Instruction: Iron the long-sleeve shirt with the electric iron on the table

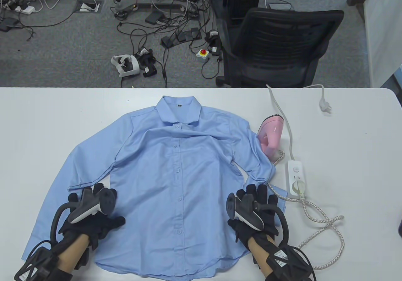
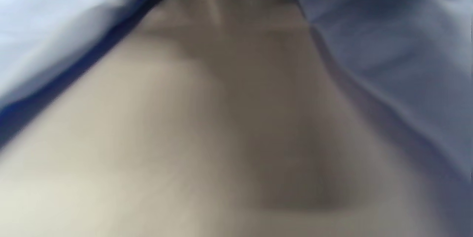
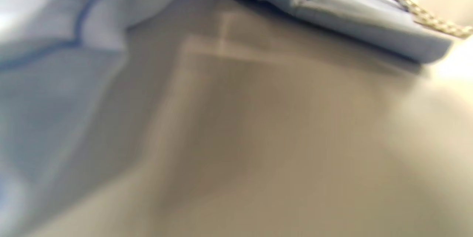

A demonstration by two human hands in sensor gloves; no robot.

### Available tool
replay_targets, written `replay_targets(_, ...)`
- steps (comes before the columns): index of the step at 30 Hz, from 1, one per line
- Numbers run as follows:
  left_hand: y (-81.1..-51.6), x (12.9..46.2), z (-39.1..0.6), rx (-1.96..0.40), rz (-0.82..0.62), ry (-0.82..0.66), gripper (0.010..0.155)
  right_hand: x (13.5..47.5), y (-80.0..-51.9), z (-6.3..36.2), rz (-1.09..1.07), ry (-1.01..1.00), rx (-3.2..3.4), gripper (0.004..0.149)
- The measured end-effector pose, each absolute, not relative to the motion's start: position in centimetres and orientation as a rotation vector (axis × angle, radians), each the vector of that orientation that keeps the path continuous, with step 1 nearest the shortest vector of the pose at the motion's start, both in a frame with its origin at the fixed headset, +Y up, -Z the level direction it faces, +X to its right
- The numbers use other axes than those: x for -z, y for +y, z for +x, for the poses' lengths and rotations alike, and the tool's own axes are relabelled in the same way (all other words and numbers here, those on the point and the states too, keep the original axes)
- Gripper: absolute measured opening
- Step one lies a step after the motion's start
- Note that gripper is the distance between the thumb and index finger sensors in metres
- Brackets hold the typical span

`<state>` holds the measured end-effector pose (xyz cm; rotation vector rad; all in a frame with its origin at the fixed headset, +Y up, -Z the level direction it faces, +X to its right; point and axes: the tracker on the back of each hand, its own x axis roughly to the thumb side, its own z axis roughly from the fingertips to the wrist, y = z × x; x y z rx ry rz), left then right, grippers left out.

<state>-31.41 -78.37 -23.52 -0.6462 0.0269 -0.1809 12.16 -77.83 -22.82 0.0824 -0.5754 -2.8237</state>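
White bench [image 1: 62, 120] spanning lower frame, far edge running straight across, right far corner rounded. Grey carpet floor [image 1: 56, 57] lying beyond it. Black mesh office chair [image 1: 282, 42] standing just behind bench, right of centre. Tangle of black and white cables [image 1: 176, 20] sprawling over carpet, power adapters mixed in. White VR headset [image 1: 125, 64] lying on floor near bench edge. Yellow box with red button [image 1: 203, 54] sitting beside cables. Floor socket box [image 1: 89, 7] showing upper left. White panel [image 1: 381, 32] standing at right edge. Even overhead light falling, soft shadows.
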Motion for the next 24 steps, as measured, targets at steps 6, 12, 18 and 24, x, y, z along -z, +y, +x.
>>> replay_targets(6,-77.9,21.0,-32.1,0.282,-0.709,-0.040,0.096,20.6,-78.0,13.4,0.015,-0.733,2.810,0.091)
replay_targets(12,-78.0,19.7,-33.3,0.254,-0.735,-0.048,0.100,18.3,-78.1,13.5,-0.098,-0.873,2.723,0.100)
replay_targets(18,-77.0,19.1,-34.3,0.157,-0.698,-0.054,0.097,17.2,-78.2,13.3,-0.147,-1.014,2.641,0.105)
replay_targets(24,-73.1,21.0,-36.5,-0.247,-0.541,-0.021,0.080,19.3,-74.1,13.0,-0.166,-0.840,2.878,0.097)
